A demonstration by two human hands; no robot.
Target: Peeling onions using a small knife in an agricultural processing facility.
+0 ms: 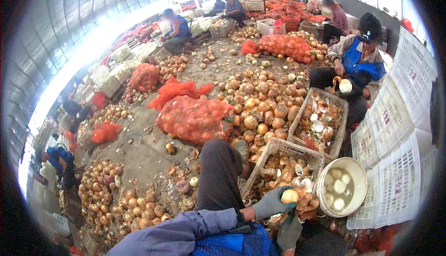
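My left hand (273, 203), in a grey glove, is closed around a yellow onion (289, 196) above the near edge of a crate. My right hand (289, 232), gloved too, is just below it, its fingers largely hidden. Loose brown onion skin (306, 204) hangs beside the onion, next to both hands; whether the right hand grips it is unclear. Under and beyond my hands stands a plastic crate (254, 176) with onion skins and pale peeled pieces in it. To its right, a white bucket (321, 192) has peeled onions in cloudy liquid.
Unpeeled onions (262, 105) are heaped ahead, beside a full red mesh sack (193, 119). A second crate of peelings (341, 130) adjoins mine. White crates (390, 181) are stacked at right. A co-worker (360, 61) sits at far right holding an onion; others sit farther back.
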